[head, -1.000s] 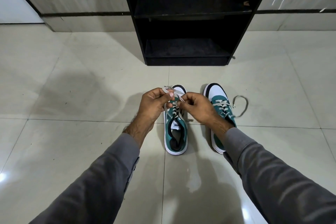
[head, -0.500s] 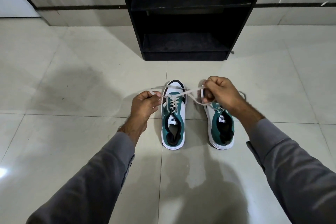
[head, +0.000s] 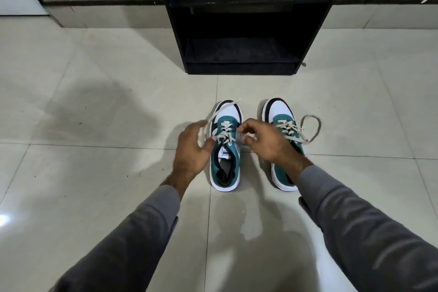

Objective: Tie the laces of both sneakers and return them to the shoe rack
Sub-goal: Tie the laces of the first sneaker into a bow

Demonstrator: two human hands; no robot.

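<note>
Sneakers stood side by side on the tiled floor (head: 94,197), toes toward the black shoe rack (head: 246,19), the left sneaker (head: 226,149) and the right sneaker (head: 282,125) just apart from each other. Both arms reached forward in grey sleeves (head: 355,220). The left hand (head: 192,152) hovered at the left side of the left sneaker, back up, fingers spread and curled, its grip open, with a loose lace (head: 213,117) running past its fingertips toward the toe; whether it touched that lace could not be told, since the hand was blurred. The right hand (head: 265,142) hung between the two sneakers, over the inner edge of the right one, thumb and forefinger drawn close near the left sneaker's laces; whether they pinched a lace end could not be told. The right sneaker's lace (head: 312,128) lay in an open loop on the floor at its right side. The rack's two visible shelves were dark inside and its top was cut off by the upper edge. The right wrist hid the middle of the right sneaker.
</note>
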